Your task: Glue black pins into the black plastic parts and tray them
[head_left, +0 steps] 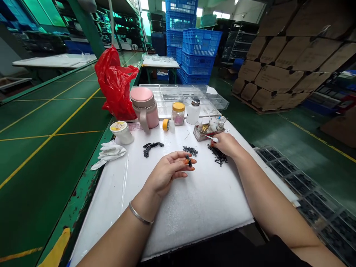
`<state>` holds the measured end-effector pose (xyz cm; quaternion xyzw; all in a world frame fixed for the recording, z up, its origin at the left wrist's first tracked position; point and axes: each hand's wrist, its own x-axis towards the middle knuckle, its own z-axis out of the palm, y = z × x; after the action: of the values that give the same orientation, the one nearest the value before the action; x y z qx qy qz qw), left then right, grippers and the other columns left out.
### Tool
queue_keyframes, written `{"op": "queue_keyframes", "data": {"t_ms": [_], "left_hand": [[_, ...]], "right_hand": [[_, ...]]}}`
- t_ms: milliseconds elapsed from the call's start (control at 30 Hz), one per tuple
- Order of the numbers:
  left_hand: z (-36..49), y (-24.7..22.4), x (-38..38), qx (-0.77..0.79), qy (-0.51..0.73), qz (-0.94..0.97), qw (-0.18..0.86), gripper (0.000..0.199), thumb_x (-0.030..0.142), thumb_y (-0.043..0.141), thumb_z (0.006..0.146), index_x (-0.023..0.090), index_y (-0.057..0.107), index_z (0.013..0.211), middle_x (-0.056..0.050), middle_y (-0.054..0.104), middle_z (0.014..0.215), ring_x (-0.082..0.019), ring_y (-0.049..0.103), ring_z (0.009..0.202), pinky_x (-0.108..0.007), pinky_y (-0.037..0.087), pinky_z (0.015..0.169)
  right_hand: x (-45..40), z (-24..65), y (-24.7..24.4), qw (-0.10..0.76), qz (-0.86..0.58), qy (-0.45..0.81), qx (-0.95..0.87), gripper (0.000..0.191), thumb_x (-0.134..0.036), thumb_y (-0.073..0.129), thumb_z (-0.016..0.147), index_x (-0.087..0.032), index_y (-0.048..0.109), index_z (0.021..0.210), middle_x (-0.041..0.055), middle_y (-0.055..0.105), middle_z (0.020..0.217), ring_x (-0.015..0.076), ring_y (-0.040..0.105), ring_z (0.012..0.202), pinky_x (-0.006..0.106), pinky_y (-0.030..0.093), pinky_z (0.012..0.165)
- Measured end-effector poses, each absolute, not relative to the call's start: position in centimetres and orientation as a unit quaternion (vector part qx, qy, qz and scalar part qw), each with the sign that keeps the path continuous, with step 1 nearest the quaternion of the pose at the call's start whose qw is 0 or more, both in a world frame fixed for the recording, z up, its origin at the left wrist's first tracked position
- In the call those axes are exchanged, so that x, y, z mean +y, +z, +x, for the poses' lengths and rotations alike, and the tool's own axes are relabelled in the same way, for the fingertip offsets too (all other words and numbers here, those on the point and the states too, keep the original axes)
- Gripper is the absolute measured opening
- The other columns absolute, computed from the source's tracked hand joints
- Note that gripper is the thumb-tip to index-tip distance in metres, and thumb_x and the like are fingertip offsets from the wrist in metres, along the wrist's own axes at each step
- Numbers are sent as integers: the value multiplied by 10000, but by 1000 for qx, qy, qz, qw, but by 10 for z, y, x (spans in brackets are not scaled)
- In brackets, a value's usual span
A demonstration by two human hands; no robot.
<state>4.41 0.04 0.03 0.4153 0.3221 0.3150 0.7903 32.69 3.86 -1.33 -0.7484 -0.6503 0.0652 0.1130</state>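
Observation:
My left hand [174, 167] pinches a small black part [189, 161] between thumb and fingertips, above the white table. On the right, my right hand [226, 144] is closed around a small white applicator [215, 139] whose thin tip points left; most of its body is hidden by the fingers. Right below that hand lies a heap of thin black pins [219, 157]. A pile of tiny black rings [190, 150] sits just beyond my left fingertips. Behind my right hand stands a small open box [200, 135] with several little bottles in it.
Curved black pieces [152, 147] and white gloves [109, 152] lie at left. Along the back stand a white tub [122, 132], pink mug [146, 109], yellow tape roll [166, 124], yellow-lidded jar [178, 114], white bottle [193, 112] and clear divided tray [164, 92]. A red bag [115, 87] hangs behind.

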Motion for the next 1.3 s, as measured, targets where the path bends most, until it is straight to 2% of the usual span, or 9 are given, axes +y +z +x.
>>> {"op": "queue_keyframes", "data": {"t_ms": [167, 333, 500, 733, 867, 1000, 1100, 1200, 1300], "left_hand": [[43, -2, 1, 301, 334, 398, 800, 358, 220, 803, 750, 156, 650, 1067, -91, 724, 975, -135, 683, 762, -156, 493, 569], [42, -2, 1, 287, 338, 391, 807, 391, 193, 829, 715, 146, 666, 1067, -99, 726, 975, -132, 676, 766, -165, 495, 594], [43, -1, 1, 295, 338, 396, 801, 395, 148, 856, 665, 133, 690, 1024, -87, 725, 944, -118, 658, 753, -173, 498, 618], [42, -2, 1, 293, 355, 392, 796, 465, 156, 843, 693, 145, 678, 1127, -81, 715, 914, -103, 632, 699, -174, 505, 611], [42, -2, 1, 286, 360, 389, 798, 393, 239, 805, 773, 133, 678, 1130, -81, 704, 875, -101, 629, 681, -169, 521, 607], [44, 0, -1, 290, 375, 382, 793, 284, 293, 802, 790, 118, 671, 971, -85, 701, 892, -121, 663, 699, -169, 539, 598], [46, 2, -2, 296, 396, 371, 786, 291, 250, 847, 732, 118, 646, 896, -61, 689, 934, -152, 698, 753, -158, 533, 581], [45, 3, -3, 300, 422, 359, 777, 302, 233, 859, 714, 115, 637, 881, -50, 684, 855, -158, 697, 769, -167, 539, 604], [43, 4, -3, 304, 456, 341, 764, 294, 220, 860, 712, 113, 639, 875, -55, 691, 834, -123, 666, 751, -165, 539, 632]], "right_hand": [[37, 330, -16, 105, -746, 56, -655, 68, -181, 679, 737, -220, 732, 756, 62, 692, 745, 231, 614, 728, 286, 373, 627], [37, 334, -16, 107, -745, 64, -655, 54, -166, 689, 705, -216, 708, 707, 39, 661, 687, 200, 594, 654, 271, 353, 589], [35, 333, -10, 129, -741, 72, -655, 78, -156, 641, 704, -219, 680, 681, 41, 680, 705, 214, 607, 701, 278, 356, 599], [26, 324, 3, 185, -719, 104, -662, 188, -134, 608, 721, -220, 735, 830, 37, 729, 810, 220, 638, 781, 283, 400, 639], [18, 307, 14, 298, -661, 248, -643, 38, -228, 652, 744, -198, 675, 749, 29, 693, 725, 193, 624, 677, 283, 428, 588], [8, 283, 22, 407, -536, 465, -575, 189, -311, 734, 740, -179, 638, 836, 38, 690, 740, 162, 624, 619, 272, 496, 568], [2, 268, 23, 429, -483, 538, -542, 277, -302, 788, 731, -172, 641, 926, 32, 694, 740, 138, 628, 601, 244, 511, 563], [-3, 259, 21, 436, -441, 584, -525, 270, -296, 816, 731, -160, 639, 882, 44, 701, 742, 125, 629, 603, 219, 509, 553], [-7, 252, 18, 438, -405, 615, -516, 249, -293, 823, 741, -157, 650, 858, 42, 702, 738, 108, 614, 587, 203, 500, 540]]}}
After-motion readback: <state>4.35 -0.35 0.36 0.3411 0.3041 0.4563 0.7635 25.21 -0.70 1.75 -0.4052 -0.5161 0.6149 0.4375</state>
